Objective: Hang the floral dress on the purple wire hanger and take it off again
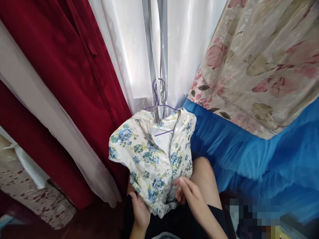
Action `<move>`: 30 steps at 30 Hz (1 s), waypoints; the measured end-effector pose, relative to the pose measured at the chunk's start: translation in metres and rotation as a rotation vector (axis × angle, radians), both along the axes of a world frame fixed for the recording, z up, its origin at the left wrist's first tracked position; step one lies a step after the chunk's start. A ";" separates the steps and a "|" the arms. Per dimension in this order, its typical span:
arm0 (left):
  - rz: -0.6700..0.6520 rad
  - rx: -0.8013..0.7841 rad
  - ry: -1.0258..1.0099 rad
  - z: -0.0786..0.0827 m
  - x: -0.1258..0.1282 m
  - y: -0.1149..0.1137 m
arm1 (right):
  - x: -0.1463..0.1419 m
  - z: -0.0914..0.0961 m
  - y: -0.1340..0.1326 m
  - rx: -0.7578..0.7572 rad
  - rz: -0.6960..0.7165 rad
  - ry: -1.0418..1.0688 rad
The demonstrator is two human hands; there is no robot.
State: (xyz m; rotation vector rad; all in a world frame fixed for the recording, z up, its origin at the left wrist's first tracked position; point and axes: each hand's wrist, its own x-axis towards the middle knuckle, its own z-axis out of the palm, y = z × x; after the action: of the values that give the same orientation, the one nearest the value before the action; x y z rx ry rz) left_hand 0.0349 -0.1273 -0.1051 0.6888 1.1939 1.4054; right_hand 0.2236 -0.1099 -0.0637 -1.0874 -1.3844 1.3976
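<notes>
A cream short-sleeved blouse (149, 156) with blue and green flowers lies over my lap, its shoulders on a thin purple wire hanger (157, 96). The neckline gapes and shows the pale inside. At the lower left hem, my left hand (141, 210) is closed on the cloth, thumb in front and the other fingers hidden behind it. My right hand (185, 192) is at the lower front edge of the blouse, thumb and forefinger pinched together on the fabric and the remaining fingers curled. Whether a button is between those fingertips I cannot tell.
Dark red cloth (99, 83) and a pale sheer length (62, 132) hang on the left. White drapery (189, 39) with grey ribbons (151, 43) hangs behind the hanger. To the right are a beige floral garment (259, 66) and blue tulle (249, 156). The lower right corner is pixelated.
</notes>
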 end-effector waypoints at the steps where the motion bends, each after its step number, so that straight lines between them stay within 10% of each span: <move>1: 0.053 0.015 0.022 -0.003 -0.001 -0.005 | -0.008 0.002 0.008 -0.007 -0.033 -0.018; 6: 0.189 0.130 0.097 -0.002 0.012 -0.008 | -0.033 0.012 0.046 0.110 -0.130 -0.225; 11: 0.105 0.136 0.077 -0.011 0.011 -0.007 | -0.038 0.006 0.056 0.124 -0.047 0.004; 22: 0.904 0.446 0.498 -0.028 -0.042 0.013 | -0.045 -0.001 0.022 -0.012 0.040 0.093; 27: 0.311 0.668 0.802 -0.015 0.004 0.011 | -0.052 -0.008 0.022 -0.026 0.016 0.160; 30: 0.207 0.661 0.794 -0.008 0.022 0.020 | -0.050 -0.005 0.019 -0.064 -0.023 0.231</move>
State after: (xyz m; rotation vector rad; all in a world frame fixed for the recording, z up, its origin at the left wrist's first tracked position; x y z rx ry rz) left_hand 0.0569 -0.1072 -0.1128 1.7421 1.4120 1.7882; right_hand 0.1734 -0.0912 -0.0683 -0.9459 -1.1646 1.5078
